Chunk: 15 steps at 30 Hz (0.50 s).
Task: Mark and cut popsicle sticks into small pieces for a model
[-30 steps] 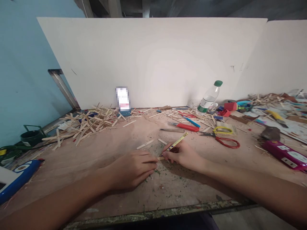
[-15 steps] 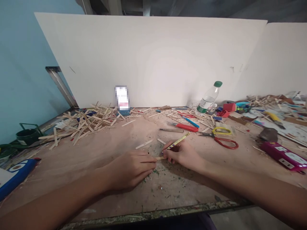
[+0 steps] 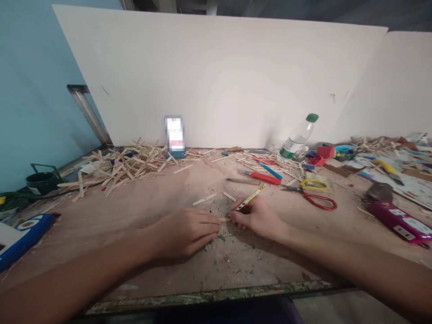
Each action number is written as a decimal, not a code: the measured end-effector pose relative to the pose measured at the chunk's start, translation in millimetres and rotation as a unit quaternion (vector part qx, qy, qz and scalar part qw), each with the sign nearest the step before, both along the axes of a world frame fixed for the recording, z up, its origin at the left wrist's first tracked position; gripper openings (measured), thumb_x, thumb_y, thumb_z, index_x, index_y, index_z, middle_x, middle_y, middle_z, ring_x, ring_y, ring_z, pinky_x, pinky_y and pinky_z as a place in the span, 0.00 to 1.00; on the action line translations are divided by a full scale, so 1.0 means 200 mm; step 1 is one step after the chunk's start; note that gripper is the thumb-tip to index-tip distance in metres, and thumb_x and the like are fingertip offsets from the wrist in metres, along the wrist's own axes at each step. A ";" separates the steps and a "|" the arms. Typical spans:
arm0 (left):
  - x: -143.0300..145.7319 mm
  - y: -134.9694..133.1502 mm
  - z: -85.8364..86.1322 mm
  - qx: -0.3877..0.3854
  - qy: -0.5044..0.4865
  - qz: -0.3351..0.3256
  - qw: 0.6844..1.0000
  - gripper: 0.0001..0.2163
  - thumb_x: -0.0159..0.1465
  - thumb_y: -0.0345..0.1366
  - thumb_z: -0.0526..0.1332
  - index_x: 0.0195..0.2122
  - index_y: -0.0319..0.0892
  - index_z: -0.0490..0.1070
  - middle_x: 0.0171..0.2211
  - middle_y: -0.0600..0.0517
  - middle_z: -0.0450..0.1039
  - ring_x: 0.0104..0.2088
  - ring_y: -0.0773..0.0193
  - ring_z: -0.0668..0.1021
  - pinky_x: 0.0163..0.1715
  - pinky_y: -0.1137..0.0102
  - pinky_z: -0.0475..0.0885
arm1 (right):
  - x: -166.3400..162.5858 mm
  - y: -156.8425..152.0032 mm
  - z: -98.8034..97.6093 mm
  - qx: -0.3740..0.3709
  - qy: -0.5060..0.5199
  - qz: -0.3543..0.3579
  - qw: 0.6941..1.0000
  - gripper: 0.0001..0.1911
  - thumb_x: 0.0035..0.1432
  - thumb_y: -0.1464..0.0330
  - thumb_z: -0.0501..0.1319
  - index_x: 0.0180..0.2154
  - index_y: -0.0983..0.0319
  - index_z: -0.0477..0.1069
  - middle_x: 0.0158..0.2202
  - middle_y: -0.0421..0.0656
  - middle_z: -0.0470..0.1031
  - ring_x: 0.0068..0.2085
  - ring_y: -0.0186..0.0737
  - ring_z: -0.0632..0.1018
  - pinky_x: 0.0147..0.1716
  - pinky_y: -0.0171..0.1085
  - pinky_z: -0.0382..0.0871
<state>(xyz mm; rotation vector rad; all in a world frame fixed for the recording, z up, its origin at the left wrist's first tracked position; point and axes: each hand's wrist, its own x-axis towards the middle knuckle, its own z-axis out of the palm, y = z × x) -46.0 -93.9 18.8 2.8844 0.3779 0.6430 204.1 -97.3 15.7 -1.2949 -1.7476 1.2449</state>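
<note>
My left hand [image 3: 184, 234] lies on the wooden table [image 3: 141, 216], its fingertips pressed on a small wooden stick [image 3: 225, 219]. My right hand [image 3: 258, 218] is closed round a yellow pencil [image 3: 251, 197], whose tip meets the same stick. The pencil's free end points up and to the right. Two loose sticks [image 3: 204, 199] lie just beyond my hands.
A heap of wooden sticks [image 3: 121, 168] covers the back left. Red-handled scissors [image 3: 319, 201], a red cutter [image 3: 265, 178], a plastic bottle [image 3: 297, 137], a phone [image 3: 174, 135] against the white board, and a purple case [image 3: 400, 220] surround the work spot. A blue object [image 3: 23, 236] lies at the left.
Both hands stay on the stick; only the camera view has shifted slightly.
</note>
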 end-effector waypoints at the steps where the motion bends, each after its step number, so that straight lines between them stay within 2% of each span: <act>1: 0.00 0.00 0.00 0.002 0.000 -0.001 1.000 0.13 0.77 0.33 0.54 0.50 0.39 0.79 0.51 0.46 0.83 0.50 0.56 0.84 0.54 0.62 0.78 | 0.00 0.00 0.00 0.001 -0.005 0.001 1.000 0.06 0.52 0.66 0.66 0.27 0.62 0.74 0.24 0.40 0.74 0.24 0.35 0.73 0.23 0.34 0.69; 15: 0.00 0.00 0.01 0.025 0.009 0.000 1.000 0.13 0.77 0.34 0.53 0.50 0.40 0.79 0.50 0.44 0.83 0.49 0.56 0.84 0.53 0.62 0.77 | -0.01 0.00 0.02 0.011 -0.005 0.006 1.000 0.06 0.52 0.65 0.66 0.29 0.61 0.76 0.24 0.40 0.75 0.24 0.36 0.73 0.24 0.35 0.68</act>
